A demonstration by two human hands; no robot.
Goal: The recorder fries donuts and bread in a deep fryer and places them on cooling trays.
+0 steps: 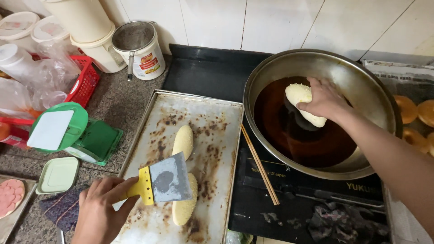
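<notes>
Head view: right hand (324, 98) grasps pale dough piece (300, 96) over dark oil in steel wok (361, 86). Dough likely soft, light, deformable; support from sides. Left hand (100, 208) clenches scraper (166, 181) over tray (212, 135).

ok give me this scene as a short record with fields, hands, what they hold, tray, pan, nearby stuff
left hand: left hand grips the yellow-handled metal scraper, blade over the tray
right hand: right hand holds a pale sesame-coated dough piece over the dark oil
pan: wide steel wok on a black induction cooker
tray: stained metal baking tray with two more sesame-coated dough pieces
beside pan: wooden chopsticks across the cooker's edge
left side: green kitchen scale, red plastic basket
</notes>
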